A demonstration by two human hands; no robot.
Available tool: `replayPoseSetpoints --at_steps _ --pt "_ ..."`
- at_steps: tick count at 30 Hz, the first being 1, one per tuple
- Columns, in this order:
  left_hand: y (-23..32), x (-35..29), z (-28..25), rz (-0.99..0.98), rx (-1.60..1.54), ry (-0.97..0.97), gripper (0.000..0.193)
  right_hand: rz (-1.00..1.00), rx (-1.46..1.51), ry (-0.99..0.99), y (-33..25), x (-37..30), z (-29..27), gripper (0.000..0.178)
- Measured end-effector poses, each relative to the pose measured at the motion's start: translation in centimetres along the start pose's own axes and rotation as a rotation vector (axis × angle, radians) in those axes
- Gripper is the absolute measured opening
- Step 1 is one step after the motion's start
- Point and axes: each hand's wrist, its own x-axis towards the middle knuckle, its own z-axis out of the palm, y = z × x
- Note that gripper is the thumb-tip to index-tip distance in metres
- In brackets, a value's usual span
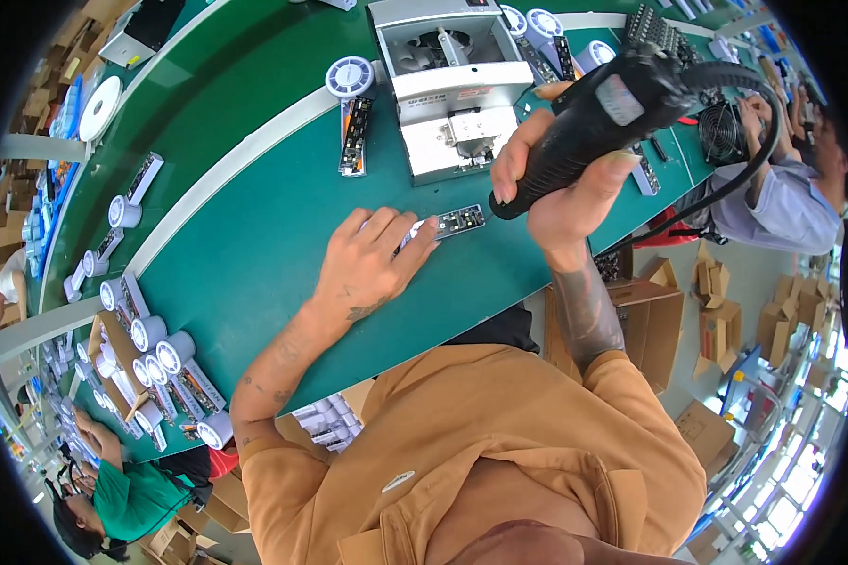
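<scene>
My left hand [372,259] lies over a slim white housing with a dark circuit board [462,221] in it, its fingers curled down onto the near end and steadying it on the green bench. Part of that housing is hidden under the fingers. My right hand [575,193] is closed around a thick black electric screwdriver [584,132], which tilts down toward the far end of the board. A black cable runs from its top and loops to the right. Whether the bit touches the board I cannot tell.
Ahead stands a silver screw feeder [466,104]. Beside it lies another fan-headed unit [353,122]. Several more units [174,363] crowd the left end of the bench [254,264]. A green conveyor belt [226,85] runs behind. A co-worker [782,207] sits at right, another [132,499] at lower left.
</scene>
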Motion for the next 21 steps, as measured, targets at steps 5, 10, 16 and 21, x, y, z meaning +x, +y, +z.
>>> replayPoseSetpoints --at_steps 5,10,16,21 --pt "0.1 0.1 -0.1 -0.007 -0.008 -0.018 0.030 0.030 0.054 -0.033 0.9 -0.5 -0.7 0.099" --pt "-0.2 0.0 -0.2 -0.012 -0.022 -0.021 0.031 0.025 0.128 -0.145 1.9 -2.5 -0.6 0.099" --pt "-0.2 0.2 -0.4 -0.005 -0.049 -0.005 0.030 -0.023 0.173 -0.280 1.0 -2.4 -1.6 0.096" --pt "0.6 0.7 0.5 0.016 -0.015 0.014 0.032 -0.240 0.437 -0.020 -1.7 1.0 -0.4 0.108"
